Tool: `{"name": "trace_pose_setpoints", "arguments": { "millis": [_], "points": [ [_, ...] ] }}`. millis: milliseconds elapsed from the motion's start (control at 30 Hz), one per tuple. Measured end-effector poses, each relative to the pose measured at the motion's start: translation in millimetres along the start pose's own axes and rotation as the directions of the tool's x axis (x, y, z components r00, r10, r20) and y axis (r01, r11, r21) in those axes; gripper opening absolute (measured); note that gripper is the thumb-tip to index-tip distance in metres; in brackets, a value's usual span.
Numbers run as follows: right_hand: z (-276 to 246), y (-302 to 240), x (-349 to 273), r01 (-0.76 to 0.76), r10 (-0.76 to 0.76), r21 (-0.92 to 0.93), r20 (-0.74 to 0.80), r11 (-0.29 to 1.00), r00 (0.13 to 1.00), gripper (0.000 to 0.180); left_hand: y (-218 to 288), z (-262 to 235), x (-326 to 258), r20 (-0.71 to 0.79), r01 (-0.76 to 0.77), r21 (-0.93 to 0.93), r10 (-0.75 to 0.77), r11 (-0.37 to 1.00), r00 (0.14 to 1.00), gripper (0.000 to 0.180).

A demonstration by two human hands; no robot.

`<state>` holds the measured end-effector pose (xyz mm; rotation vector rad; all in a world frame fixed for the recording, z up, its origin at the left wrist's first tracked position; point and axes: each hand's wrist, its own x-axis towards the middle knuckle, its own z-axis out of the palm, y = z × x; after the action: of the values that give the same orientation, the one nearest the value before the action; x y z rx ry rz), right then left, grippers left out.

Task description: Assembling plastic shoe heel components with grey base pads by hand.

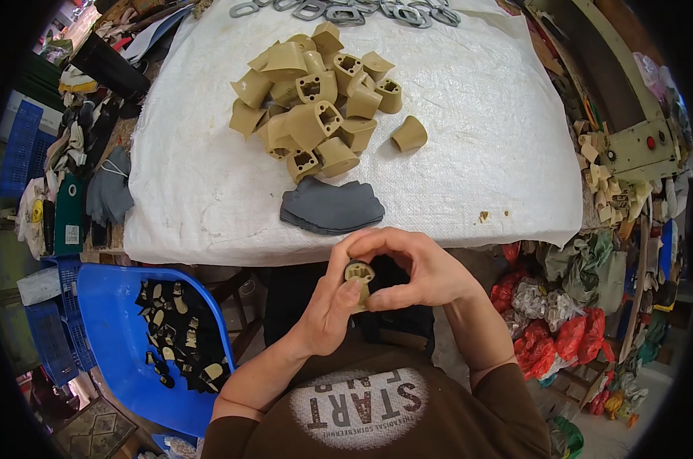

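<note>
A tan shoe heel (359,274), with a dark edge of material along its far rim, is held between both hands just off the table's near edge. My left hand (327,310) has its thumb against the heel's near side and is closed on it. Curved around the other side, my right hand (427,271) grips the same heel with fingers and thumb. Beyond them lies a stack of dark grey curved cover pieces (331,208). A heap of tan shoe heels (285,61) sits farther back, and a single heel (410,135) lies to its right.
White woven sheeting (476,176) covers the table. Grey ring-shaped pieces (342,14) lie at its far edge. A blue basin (147,390) with black-covered heels stands at lower left. Right are a green metal machine (637,153) and red plastic bags (545,348).
</note>
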<state>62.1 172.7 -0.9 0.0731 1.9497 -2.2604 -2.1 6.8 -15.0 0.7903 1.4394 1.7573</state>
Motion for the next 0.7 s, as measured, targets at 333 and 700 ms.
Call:
{"name": "trace_pose_setpoints", "arguments": {
  "millis": [333, 700],
  "points": [
    [12, 3, 4, -0.021, -0.007, -0.113, -0.245, 0.993, 0.969, 0.023, 2, 11, 4, -0.043, 0.06, -0.064, -0.063, 0.996, 0.997, 0.072],
    [7, -6, -8, 0.317, -0.385, -0.506, -0.033, 0.802, 0.922, 0.03, 0, -12, 1, 0.093, 0.22, -0.59, -0.206, 0.777, 0.974, 0.051]
  ]
}}
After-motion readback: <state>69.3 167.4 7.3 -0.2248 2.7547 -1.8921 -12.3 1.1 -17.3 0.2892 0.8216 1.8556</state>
